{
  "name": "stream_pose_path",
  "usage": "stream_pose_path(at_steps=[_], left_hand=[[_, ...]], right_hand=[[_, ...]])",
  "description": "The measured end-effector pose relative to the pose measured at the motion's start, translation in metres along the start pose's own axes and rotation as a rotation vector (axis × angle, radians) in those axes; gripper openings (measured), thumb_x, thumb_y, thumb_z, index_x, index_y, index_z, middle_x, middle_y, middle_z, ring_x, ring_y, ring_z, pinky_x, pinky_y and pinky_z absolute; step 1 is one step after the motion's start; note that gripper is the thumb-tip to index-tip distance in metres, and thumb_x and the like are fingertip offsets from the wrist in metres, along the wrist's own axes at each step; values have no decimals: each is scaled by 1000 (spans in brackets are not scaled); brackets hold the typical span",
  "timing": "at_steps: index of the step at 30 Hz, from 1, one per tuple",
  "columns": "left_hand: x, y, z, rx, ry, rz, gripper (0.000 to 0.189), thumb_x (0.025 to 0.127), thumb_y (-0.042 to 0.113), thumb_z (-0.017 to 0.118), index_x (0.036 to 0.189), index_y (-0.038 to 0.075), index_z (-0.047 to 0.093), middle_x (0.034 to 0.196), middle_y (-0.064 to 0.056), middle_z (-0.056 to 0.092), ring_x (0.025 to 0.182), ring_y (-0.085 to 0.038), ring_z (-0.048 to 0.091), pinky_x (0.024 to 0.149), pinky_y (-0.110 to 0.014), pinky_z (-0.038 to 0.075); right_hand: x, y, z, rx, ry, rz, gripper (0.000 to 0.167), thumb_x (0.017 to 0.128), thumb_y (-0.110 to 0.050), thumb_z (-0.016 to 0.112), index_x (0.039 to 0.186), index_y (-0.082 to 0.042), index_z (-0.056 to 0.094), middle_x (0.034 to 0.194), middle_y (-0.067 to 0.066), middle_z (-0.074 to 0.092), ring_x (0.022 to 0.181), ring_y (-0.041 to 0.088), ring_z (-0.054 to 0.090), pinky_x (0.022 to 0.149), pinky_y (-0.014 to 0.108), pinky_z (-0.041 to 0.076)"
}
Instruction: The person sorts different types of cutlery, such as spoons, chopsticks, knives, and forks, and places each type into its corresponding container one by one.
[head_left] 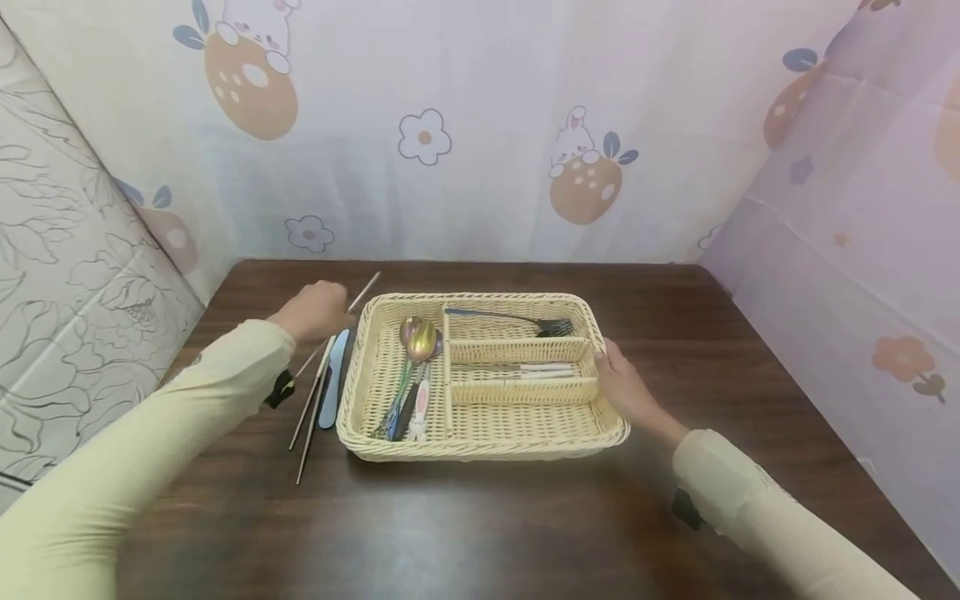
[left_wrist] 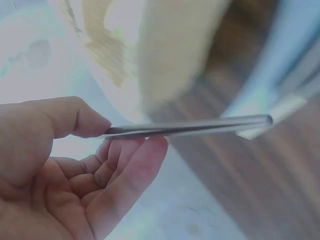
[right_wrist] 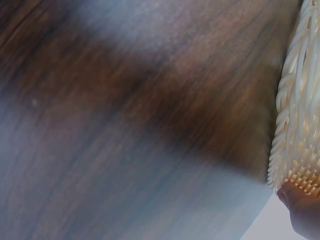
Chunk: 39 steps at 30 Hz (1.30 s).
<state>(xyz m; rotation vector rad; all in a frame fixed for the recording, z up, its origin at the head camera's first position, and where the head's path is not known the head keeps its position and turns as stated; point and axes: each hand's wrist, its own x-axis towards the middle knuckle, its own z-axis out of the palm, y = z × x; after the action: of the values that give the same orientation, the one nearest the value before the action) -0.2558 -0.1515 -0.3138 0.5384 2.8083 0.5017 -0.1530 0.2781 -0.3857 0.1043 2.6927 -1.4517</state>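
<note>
Chopstick (left_wrist: 200,126): thin, metallic, in your left hand (head_left: 313,312) at 10 o'clock from the basket's middle; one end points to 1, the other to 7.
Left hand: you pinch the chopstick between thumb and bent fingers, with hardly any gap beyond its thickness.
Right hand (head_left: 637,400): at the basket's 3 o'clock; you grip the rim, but how far the fingers curl outside it you cannot tell.
Basket (head_left: 487,450): pale wicker, in the middle of the dark table (head_left: 480,533), divided into one long section at 9 and three slots at 1, 3 and 4.
Spoons (head_left: 422,340): in the 9 o'clock section, overlapping, bowls towards 12, handles towards 7; one bowl shines gold.
Fork (head_left: 553,327): in the 1 o'clock slot, dark tines towards 3, handle towards 9.
Pale handles (head_left: 546,367): in the 3 o'clock slot, lying lengthwise.
Blue knife (head_left: 331,387): on the table at 9, just beside the basket.
Two sticks (head_left: 311,435): beside the knife, between 8 and 9, lower ends towards 7.
Curtain (head_left: 480,200): at 12, printed with rabbits and flowers.
</note>
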Motion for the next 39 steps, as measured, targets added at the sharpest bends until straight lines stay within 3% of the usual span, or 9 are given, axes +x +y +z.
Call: stream_pose_path(at_steps=[4, 8, 12, 16, 19, 23, 27, 33, 39], left_hand=[[15, 41, -7, 12, -25, 82, 5, 86, 4, 54, 83, -1, 55, 70, -9, 54, 50, -15, 47, 48, -28, 43], [28, 86, -4, 33, -85, 172, 9, 85, 4, 56, 78, 5, 51, 66, -3, 50, 47, -10, 44, 45, -22, 41], [39, 125, 9, 139, -149, 289, 20, 87, 4, 53, 71, 12, 43, 61, 3, 37, 49, -8, 32, 48, -24, 34], [51, 156, 27, 267, -206, 387, 18, 93, 6, 47, 77, 13, 46, 69, 2, 45, 59, -12, 43, 58, -29, 44], [59, 175, 42, 278, -270, 435, 17, 95, 5, 45, 81, 13, 49, 75, 1, 50, 65, -13, 48, 64, -28, 48], [66, 191, 60, 309, -330, 479, 22, 94, 0, 46, 77, 13, 48, 68, 2, 40, 60, -11, 37, 57, -24, 37], [71, 199, 75, 427, -321, 509, 18, 98, 5, 46, 82, 13, 52, 66, 3, 34, 59, -10, 28, 57, -25, 29], [73, 205, 96, 543, -314, 519, 21, 100, 9, 45, 104, 10, 65, 85, 0, 61, 67, -11, 41, 65, -26, 39], [79, 209, 119, 675, -208, 563, 21, 99, 14, 49, 101, 13, 70, 92, 0, 69, 66, -10, 51, 75, -26, 50]], right_hand=[[1, 0, 1, -4, 0, -12, 53, 105, -28, 23, 152, -6, 10, 137, 35, 38, 114, 45, 51, 100, 55, 36], [2, 1, 3, -2, 5, -14, 52, 105, -27, 24, 151, -6, 12, 138, 34, 38, 118, 46, 48, 102, 56, 32], [2, 2, 7, 17, 4, -26, 51, 105, -26, 25, 151, -6, 13, 136, 34, 40, 118, 45, 48, 102, 55, 33], [1, 4, 12, 19, -2, -35, 50, 105, -25, 25, 150, -5, 14, 137, 33, 40, 121, 44, 45, 105, 55, 29], [1, 5, 15, 17, 4, -37, 49, 105, -23, 26, 150, -5, 16, 136, 33, 41, 122, 44, 45, 106, 55, 27], [1, 5, 16, 23, 11, -28, 49, 105, -23, 26, 150, -5, 17, 134, 33, 43, 119, 44, 48, 105, 54, 28], [2, 4, 16, 7, 24, -33, 49, 105, -22, 26, 149, -4, 17, 135, 33, 42, 123, 44, 44, 107, 54, 26], [1, 1, 17, 27, 25, -30, 48, 105, -21, 26, 150, -6, 18, 138, 32, 40, 124, 44, 43, 106, 54, 26], [0, 0, 20, 69, 22, -11, 48, 105, -20, 27, 149, -6, 19, 138, 32, 40, 120, 43, 48, 102, 53, 34]])
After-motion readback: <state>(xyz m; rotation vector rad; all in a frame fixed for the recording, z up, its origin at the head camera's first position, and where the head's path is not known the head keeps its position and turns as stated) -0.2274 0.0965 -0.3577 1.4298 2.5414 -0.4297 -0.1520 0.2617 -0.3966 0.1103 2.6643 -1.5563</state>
